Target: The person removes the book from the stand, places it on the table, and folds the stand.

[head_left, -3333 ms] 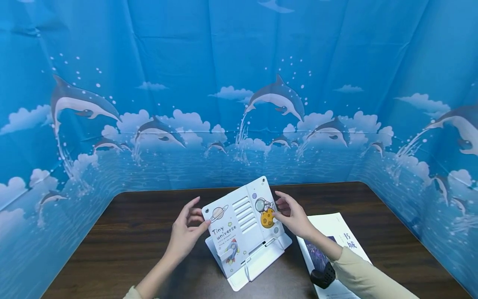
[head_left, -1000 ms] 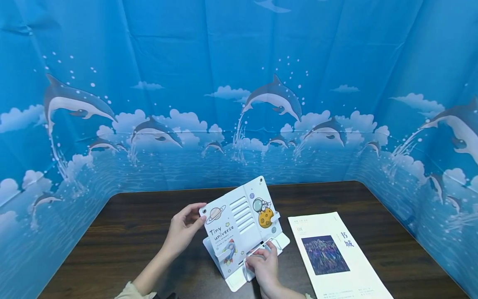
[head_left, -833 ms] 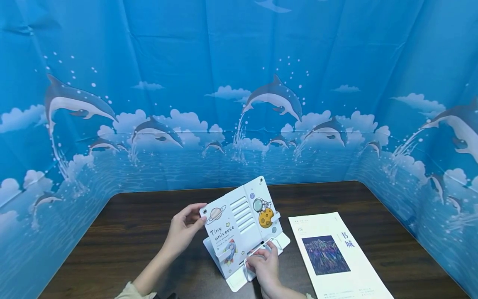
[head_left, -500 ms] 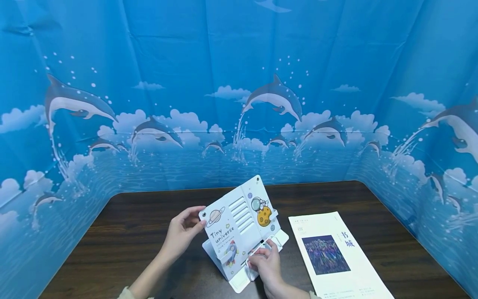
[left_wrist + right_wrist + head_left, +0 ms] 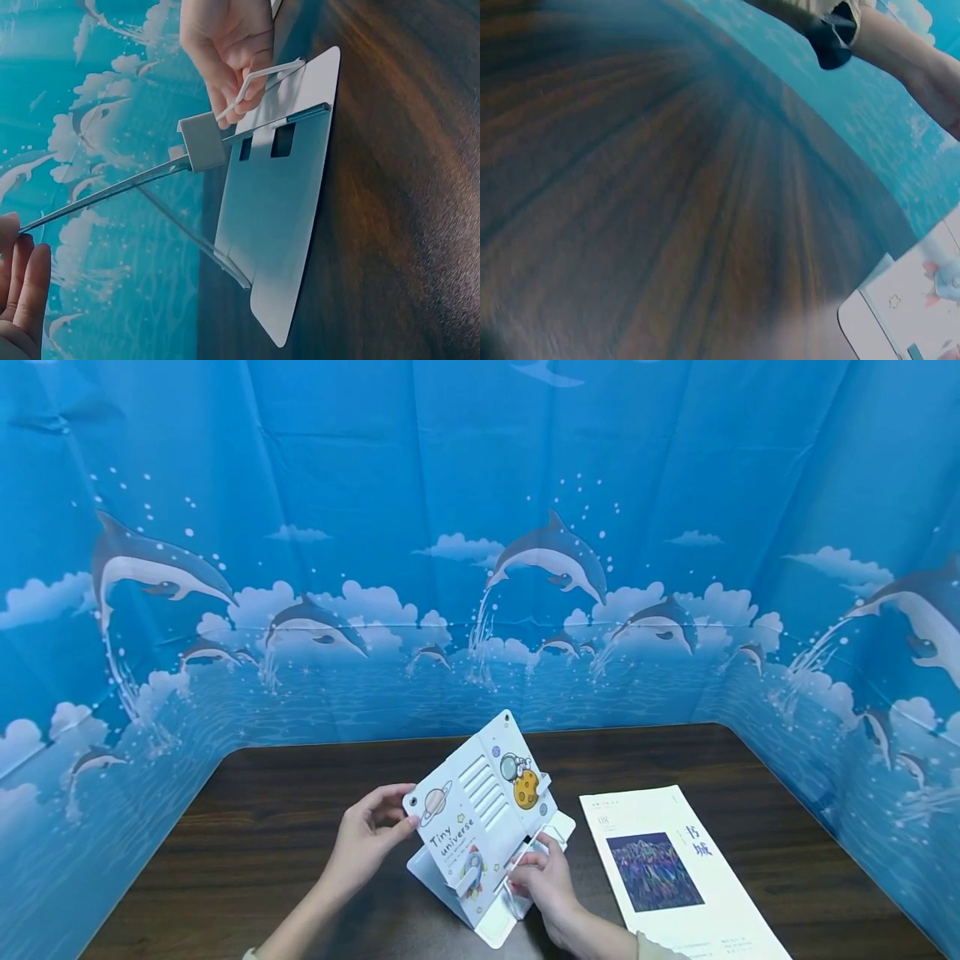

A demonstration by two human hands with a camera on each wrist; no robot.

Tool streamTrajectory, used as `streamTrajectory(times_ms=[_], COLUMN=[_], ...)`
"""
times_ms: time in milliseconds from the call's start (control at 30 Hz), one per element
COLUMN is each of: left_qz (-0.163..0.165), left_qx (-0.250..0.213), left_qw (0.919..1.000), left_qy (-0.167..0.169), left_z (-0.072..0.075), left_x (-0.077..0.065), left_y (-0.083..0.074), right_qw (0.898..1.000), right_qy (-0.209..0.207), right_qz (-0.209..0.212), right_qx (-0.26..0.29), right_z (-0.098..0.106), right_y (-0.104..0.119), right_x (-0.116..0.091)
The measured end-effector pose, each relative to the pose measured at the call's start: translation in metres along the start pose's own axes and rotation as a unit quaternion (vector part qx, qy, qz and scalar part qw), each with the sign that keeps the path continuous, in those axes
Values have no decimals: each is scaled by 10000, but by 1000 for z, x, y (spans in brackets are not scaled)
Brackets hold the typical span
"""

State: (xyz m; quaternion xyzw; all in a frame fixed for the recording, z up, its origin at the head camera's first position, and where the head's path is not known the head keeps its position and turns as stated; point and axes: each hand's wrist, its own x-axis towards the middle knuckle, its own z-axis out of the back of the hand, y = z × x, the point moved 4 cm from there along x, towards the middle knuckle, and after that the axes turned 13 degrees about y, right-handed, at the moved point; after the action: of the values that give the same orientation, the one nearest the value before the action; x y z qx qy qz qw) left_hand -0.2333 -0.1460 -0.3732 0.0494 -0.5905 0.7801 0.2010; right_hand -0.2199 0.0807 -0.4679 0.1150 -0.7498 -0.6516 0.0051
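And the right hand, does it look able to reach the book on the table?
Probably yes: the book lies just to the right of the right hand, with nothing visible between them. But it would likely need to release the white stand first.

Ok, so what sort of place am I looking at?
Probably an indoor, screened-off workspace: a dark wood-grain table, a creased blue dolphin-print backdrop behind it, and a white stand with a magazine beside it.
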Motion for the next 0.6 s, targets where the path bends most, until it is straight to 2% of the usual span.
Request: streamTrajectory(times_ms=[200,400,533,600], left_qz=[-118,-377,-476,-625], left_qx=[-149,-92,-13,127], left_qw=[9997,9986,9981,9972], left_qy=[126,348,378,378], left_z=[-5,-12,-17,-20], left_x=[-5,-9,-13,-15], left_y=[-3,-6,-9,-11], right_qw=[9992,9957,9929,9910], right_qy=[341,728,953,1080], right_qz=[-103,-322,-345,-348], right_qx=[-157,-476,-628,-708], right_z=[10,22,28,31], right_y=[4,9,10,11], right_x=[6,13,18,21])
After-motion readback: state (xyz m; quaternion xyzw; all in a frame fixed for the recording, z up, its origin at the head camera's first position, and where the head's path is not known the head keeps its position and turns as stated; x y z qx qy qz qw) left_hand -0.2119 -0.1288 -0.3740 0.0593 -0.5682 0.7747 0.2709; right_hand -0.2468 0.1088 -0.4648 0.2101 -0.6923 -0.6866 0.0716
